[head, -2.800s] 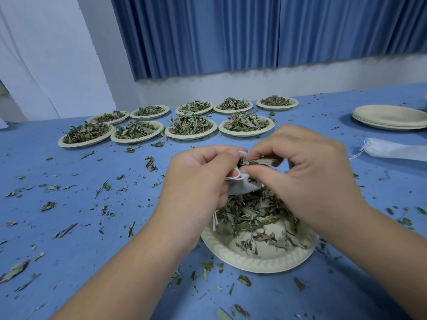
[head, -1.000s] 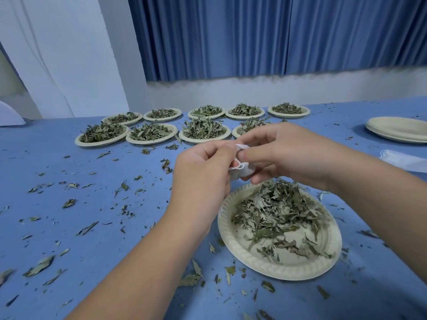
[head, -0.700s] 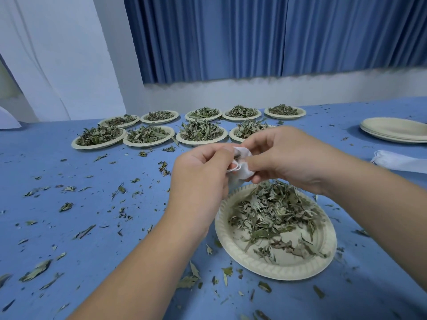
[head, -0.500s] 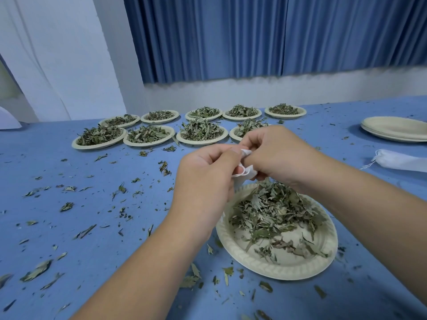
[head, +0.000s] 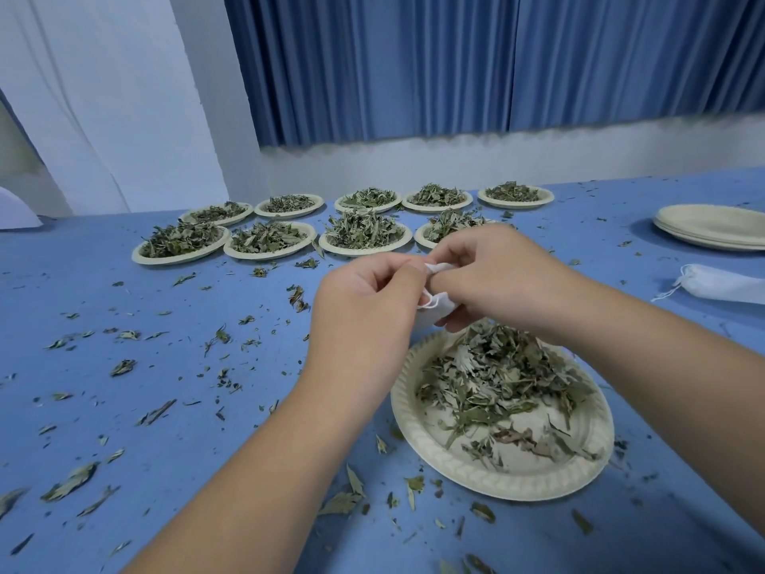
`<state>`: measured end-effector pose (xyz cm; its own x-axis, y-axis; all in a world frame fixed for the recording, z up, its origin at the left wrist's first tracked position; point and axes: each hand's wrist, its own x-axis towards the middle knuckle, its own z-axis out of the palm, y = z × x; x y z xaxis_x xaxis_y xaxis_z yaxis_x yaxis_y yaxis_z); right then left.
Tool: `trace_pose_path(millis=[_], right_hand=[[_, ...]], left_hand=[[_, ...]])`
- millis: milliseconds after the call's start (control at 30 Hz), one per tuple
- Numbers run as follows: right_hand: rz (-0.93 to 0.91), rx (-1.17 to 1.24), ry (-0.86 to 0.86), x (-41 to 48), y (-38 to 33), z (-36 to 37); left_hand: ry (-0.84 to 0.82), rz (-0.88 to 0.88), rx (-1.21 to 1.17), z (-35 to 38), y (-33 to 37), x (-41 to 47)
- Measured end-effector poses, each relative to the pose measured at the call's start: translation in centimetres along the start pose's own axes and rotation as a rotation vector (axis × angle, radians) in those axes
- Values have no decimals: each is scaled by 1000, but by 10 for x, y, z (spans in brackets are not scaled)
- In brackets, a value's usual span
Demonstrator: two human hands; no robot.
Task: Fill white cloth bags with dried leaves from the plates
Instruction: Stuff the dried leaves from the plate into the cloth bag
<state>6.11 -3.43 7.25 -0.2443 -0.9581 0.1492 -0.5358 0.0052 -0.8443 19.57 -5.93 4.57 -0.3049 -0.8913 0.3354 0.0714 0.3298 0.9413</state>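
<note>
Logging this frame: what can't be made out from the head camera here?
White cloth bag: head view, mostly covered by left hand and right hand; fill level hidden.
Plate of leaves behind the right hand: head view, near rim covered.
Second cloth bag and stack of empty plates: head view, cut off by the right edge.

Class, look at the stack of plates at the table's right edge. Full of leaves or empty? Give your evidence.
Empty. The stacked plates show only a bare, pale top surface, unlike the leaf-heaped plates at the back.

left hand [head: 364,312] curled, right hand [head: 492,275] pinching
</note>
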Motion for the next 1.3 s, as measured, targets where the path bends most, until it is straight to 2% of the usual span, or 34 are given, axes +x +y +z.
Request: trace_pose_path(millis=[300, 433, 567, 700, 1000, 1033, 1167, 1300], right_hand=[[-191, -390, 87, -2, -3, 5], [-183, -248, 29, -4, -1, 0], [-101, -62, -100, -10, -1, -10], [-2, 90, -152, -13, 5, -17], [-3, 84, -135, -27, 15, -27], [-5, 26, -95, -31, 19, -31], [-59, -470, 98, -47, 29, -51], [9, -740, -30, -61, 29, -54]], left_hand=[[-7, 39, 63, 3, 0, -2], [-5, 44, 72, 0, -1, 0], [-19, 49, 67, -2, 0, 1], [-34, 70, 133, -1, 0, 1], [-20, 179, 346, -3, 1, -2], [-8, 193, 366, -4, 1, -2], [47, 276, 464, -7, 2, 0], [115, 344, 491, -9, 1, 1]])
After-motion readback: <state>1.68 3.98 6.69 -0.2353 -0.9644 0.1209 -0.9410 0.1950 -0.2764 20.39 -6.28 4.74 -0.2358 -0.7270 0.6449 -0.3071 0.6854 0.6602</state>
